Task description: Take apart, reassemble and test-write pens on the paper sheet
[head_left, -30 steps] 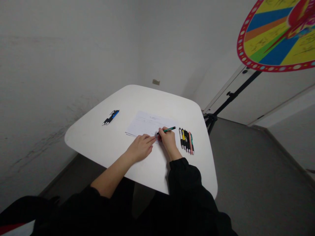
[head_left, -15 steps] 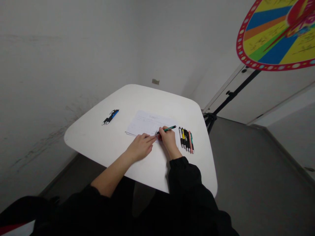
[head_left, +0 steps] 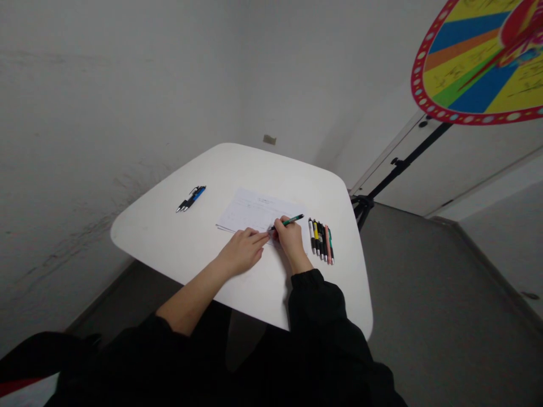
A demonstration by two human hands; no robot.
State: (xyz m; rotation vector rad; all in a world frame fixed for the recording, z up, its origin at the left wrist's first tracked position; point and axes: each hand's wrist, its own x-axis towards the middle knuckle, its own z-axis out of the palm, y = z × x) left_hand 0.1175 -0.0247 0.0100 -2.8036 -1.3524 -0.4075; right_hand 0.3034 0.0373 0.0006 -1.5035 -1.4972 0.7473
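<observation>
My right hand (head_left: 288, 234) is closed around a green and black pen (head_left: 293, 220), its tip down at the paper. White paper sheets (head_left: 250, 206) with faint writing lie stacked under it. My left hand (head_left: 243, 249) rests over the near edge of the sheets, fingers stretched out toward the pen tip and holding nothing. The pen's tip is hidden between the two hands. Just right of my right hand several pens (head_left: 321, 240) lie side by side in white, yellow, black, pink and green.
A small group of black and blue pens (head_left: 192, 199) lies on the left of the white table (head_left: 271, 294). Walls stand close at the left and back. On the right, a colourful prize wheel (head_left: 479, 68) is mounted on a black tripod stand (head_left: 384, 181).
The camera view has shifted very slightly. Both hands keep almost the same place on the paper, and the green pen stays in my right hand.
</observation>
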